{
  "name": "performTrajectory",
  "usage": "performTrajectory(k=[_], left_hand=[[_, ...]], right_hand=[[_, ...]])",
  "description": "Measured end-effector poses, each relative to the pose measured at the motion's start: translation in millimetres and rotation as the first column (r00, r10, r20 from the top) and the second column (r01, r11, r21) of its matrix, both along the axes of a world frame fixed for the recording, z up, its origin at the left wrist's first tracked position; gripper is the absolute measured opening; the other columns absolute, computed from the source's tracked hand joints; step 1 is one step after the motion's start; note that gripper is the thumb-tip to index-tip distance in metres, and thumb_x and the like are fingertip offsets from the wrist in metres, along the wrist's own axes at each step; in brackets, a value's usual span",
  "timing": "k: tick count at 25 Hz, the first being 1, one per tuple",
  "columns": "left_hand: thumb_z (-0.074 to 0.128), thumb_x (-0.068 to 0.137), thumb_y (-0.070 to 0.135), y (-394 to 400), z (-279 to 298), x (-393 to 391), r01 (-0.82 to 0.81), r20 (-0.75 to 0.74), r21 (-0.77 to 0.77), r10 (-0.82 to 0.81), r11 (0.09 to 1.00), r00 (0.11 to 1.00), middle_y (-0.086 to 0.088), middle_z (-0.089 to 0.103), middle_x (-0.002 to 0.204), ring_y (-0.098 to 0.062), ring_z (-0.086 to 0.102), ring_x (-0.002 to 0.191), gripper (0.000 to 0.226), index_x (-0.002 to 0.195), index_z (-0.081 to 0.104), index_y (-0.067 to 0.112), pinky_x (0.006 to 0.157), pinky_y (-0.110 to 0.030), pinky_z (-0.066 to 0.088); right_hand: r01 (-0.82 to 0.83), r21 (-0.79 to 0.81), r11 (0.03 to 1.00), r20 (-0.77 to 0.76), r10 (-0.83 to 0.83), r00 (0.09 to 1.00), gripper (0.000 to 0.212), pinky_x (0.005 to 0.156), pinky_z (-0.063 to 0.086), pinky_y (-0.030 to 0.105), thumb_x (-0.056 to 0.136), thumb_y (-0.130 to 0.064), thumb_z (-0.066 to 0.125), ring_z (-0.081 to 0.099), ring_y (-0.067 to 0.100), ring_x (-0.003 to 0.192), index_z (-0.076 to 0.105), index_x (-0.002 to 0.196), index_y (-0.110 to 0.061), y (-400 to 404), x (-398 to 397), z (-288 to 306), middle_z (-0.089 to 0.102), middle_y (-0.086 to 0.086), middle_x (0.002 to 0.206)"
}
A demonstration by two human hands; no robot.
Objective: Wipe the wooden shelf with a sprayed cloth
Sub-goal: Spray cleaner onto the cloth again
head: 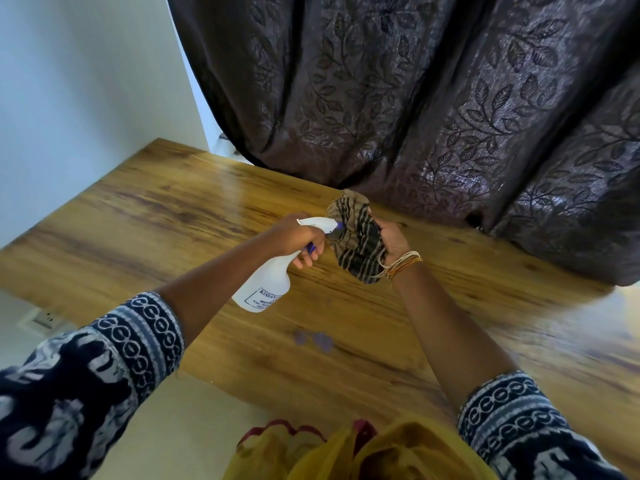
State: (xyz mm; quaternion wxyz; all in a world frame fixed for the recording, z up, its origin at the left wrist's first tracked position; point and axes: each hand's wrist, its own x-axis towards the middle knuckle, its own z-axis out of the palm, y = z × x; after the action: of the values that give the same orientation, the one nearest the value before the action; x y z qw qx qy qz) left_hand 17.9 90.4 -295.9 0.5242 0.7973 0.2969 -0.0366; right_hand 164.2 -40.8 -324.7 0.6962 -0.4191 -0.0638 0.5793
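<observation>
Head-camera view over a wooden shelf [145, 216], its grained top running from the white wall [69, 98] at left to a blurred, glare-washed right end. The left hand [298, 237] grips the neck of a white spray bottle [266, 285], fingers curled on the blue trigger; the nozzle points at, and nearly touches, a striped brown cloth [353, 237]. The bottle's printed label is partly turned away and only partly legible. The right hand [391, 237] clenches the bunched cloth from behind, so its palm and most fingers are hidden by the fabric; thread bracelets [401, 265] circle the wrist. Both hands are held above the shelf, and whether the cloth's lower end touches the wood cannot be told. A dark leaf-patterned curtain [450, 98] hangs behind and drapes onto the shelf's far edge, concealing what lies behind it. Two faint purplish marks [313, 339] show on the wood, too blurred to identify. Patterned navy-and-white sleeves [104, 368] and yellow fabric [363, 452] are cut off by the lower frame edge. A wall socket [45, 320] is partly visible below the shelf at left.
</observation>
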Motion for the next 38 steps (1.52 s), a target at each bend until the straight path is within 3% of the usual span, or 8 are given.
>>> performTrajectory(k=[3,9,15,20,27,34,36,38], left_hand=[[0.058,0.077,0.015,4,0,-2,0.022,0.006,-0.034,-0.022,0.999,1.000,-0.023,0.070,0.085,-0.031,0.070,0.074,0.020,0.081,0.069,-0.001,0.062,-0.034,0.055],[0.056,0.075,0.005,3,-4,-5,-0.058,0.047,0.043,0.056,0.997,0.997,-0.014,0.055,0.049,-0.028,0.055,0.043,0.011,0.064,0.054,0.003,0.050,-0.031,0.050],[0.057,0.080,0.013,16,0,-5,0.003,0.032,-0.011,-0.003,1.000,0.999,-0.018,0.071,0.079,-0.029,0.058,0.054,0.020,0.081,0.070,-0.003,0.046,-0.027,0.048],[0.060,0.071,0.010,21,-3,-9,-0.062,0.047,0.015,0.061,0.998,0.997,-0.015,0.057,0.054,-0.023,0.045,0.040,0.015,0.058,0.061,0.003,0.042,-0.025,0.039],[0.056,0.070,0.022,58,-10,-17,-0.039,0.190,-0.045,0.047,0.998,0.981,-0.015,0.073,0.086,-0.026,0.052,0.042,0.036,0.089,0.070,-0.004,0.042,-0.025,0.044],[0.049,0.099,0.010,143,-12,-33,-0.339,0.453,-0.047,0.323,0.940,0.831,-0.010,0.068,0.099,-0.024,0.063,0.075,0.018,0.098,0.065,0.018,0.064,-0.035,0.054],[0.054,0.098,0.023,171,-14,-38,-0.408,0.461,0.051,0.341,0.911,0.819,-0.010,0.069,0.096,-0.023,0.066,0.081,0.013,0.102,0.066,0.021,0.075,-0.037,0.054],[0.056,0.093,0.043,192,-17,-41,-0.410,0.463,0.109,0.319,0.905,0.827,-0.013,0.070,0.104,-0.033,0.067,0.087,0.034,0.118,0.065,0.023,0.082,-0.044,0.054]], right_hand=[[0.016,0.003,1.000,0.008,-0.016,1.000,0.065,0.058,0.061,0.035,0.106,-0.034,0.032,0.074,0.026,0.069,0.079,0.073,-0.002,0,-2,5,0.075,0.014,0.081],[0.004,-0.010,1.000,-0.021,-0.004,1.000,0.061,0.073,0.059,0.048,0.104,-0.039,0.035,0.074,0.031,0.078,0.079,0.083,-0.002,9,-1,-1,0.075,0.017,0.092],[-0.008,-0.024,1.000,0.014,0.008,1.000,0.062,0.070,0.062,0.039,0.104,-0.040,0.035,0.074,0.028,0.078,0.079,0.082,-0.002,17,1,-5,0.075,0.016,0.091],[-0.014,-0.021,1.000,-0.038,0.013,0.999,0.058,0.073,0.061,0.045,0.103,-0.042,0.038,0.074,0.031,0.083,0.078,0.090,-0.002,31,3,-10,0.075,0.018,0.097],[-0.018,-0.026,0.999,-0.043,0.017,0.999,0.058,0.068,0.061,0.046,0.103,-0.042,0.038,0.074,0.032,0.084,0.078,0.091,-0.002,55,4,-15,0.074,0.018,0.099],[-0.050,-0.023,0.998,-0.072,0.048,0.996,0.050,0.081,0.056,0.054,0.101,-0.046,0.040,0.071,0.034,0.091,0.065,0.116,-0.005,92,3,-24,0.071,0.018,0.109],[-0.058,-0.030,0.998,-0.059,0.056,0.997,0.051,0.081,0.057,0.054,0.100,-0.047,0.041,0.071,0.034,0.093,0.063,0.119,-0.006,105,2,-25,0.071,0.018,0.110],[-0.049,-0.036,0.998,-0.058,0.047,0.997,0.051,0.077,0.059,0.052,0.100,-0.047,0.040,0.071,0.035,0.092,0.062,0.122,-0.005,116,0,-25,0.071,0.018,0.110]])
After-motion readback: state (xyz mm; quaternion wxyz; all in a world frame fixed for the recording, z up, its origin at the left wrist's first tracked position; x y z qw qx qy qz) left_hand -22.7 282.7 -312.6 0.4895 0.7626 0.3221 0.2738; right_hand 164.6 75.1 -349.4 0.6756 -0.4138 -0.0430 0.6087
